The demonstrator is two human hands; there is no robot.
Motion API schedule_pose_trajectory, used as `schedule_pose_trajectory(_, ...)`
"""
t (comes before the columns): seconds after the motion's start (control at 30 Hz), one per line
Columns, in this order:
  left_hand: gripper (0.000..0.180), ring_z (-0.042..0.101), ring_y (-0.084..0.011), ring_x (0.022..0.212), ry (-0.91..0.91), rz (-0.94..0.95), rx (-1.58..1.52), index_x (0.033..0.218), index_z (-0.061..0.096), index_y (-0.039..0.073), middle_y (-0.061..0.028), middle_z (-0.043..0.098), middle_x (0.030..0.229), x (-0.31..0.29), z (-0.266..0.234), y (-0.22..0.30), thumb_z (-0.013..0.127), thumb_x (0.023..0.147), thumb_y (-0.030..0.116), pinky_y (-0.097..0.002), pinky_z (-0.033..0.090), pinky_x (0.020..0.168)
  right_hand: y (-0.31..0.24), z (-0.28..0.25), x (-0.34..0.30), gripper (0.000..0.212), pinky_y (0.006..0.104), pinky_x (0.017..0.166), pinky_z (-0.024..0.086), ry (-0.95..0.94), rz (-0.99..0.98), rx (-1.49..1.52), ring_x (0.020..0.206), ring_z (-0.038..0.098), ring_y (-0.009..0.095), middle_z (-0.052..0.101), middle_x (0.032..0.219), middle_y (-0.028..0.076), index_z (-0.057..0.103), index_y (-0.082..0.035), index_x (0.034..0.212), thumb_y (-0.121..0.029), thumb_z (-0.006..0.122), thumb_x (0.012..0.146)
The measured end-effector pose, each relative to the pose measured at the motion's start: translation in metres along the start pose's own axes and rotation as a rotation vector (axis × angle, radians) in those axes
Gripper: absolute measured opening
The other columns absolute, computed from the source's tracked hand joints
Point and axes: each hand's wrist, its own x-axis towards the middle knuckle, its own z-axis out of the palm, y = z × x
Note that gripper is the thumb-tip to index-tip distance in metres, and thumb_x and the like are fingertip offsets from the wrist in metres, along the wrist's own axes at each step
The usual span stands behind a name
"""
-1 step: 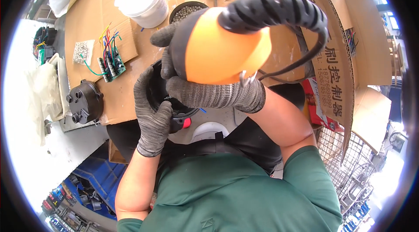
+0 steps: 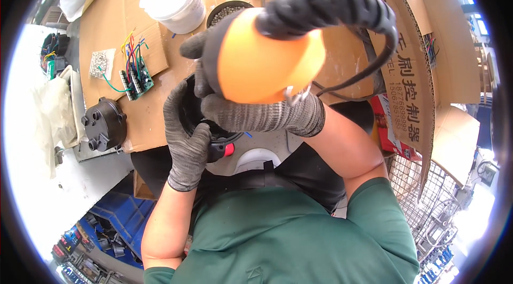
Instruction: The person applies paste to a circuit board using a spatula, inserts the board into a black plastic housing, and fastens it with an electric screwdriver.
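Tool rounded, orange, black-ended, with ribbed black cord, gripped in right hand; left hand clasping black housing

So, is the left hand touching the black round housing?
Touching. The head view shows the gloved left hand gripping the black round housing, fingers against its left side and thumb pressed over its near side.

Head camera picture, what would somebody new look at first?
Probably the big orange tool near the middle, held in the gloved right hand, its thick black cord curling right. To its lower left, the gloved left hand holds a round black part. Next might come the colourful wires on the green board farther left.
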Motion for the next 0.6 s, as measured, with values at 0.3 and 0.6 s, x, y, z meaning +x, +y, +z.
schedule_pose_trajectory(0.3, 0.048, 0.062, -0.0264, 0.127, 0.002, 0.116, 0.656, 0.141, 0.059, 0.006, -0.0103, 0.062, 0.142, -0.018, -0.035, -0.029, 0.069, 0.098, 0.024, -0.0392, 0.052, 0.105, -0.067, -0.011, 0.028, 0.062, 0.0317, 0.088, 0.058, -0.218, 0.411, 0.266, 0.098, 0.07, 0.018, 0.074, 0.107, 0.01, 0.065, -0.006, 0.128, -0.007, 0.08, 0.068)
schedule_pose_trajectory(0.6, 0.06, 0.051, -0.0278, 0.138, -0.069, 0.226, 0.999, 0.153, 0.042, 0.006, -0.0112, 0.049, 0.154, -0.012, -0.049, -0.049, 0.066, 0.099, 0.019, -0.0405, 0.039, 0.118, 0.013, 0.025, 0.01, 0.049, 0.0349, 0.079, 0.061, -0.14, 0.034, 0.104, 0.086, 0.075, 0.024, 0.076, 0.098, 0.014, 0.068, -0.001, 0.113, -0.027, 0.089, 0.077)
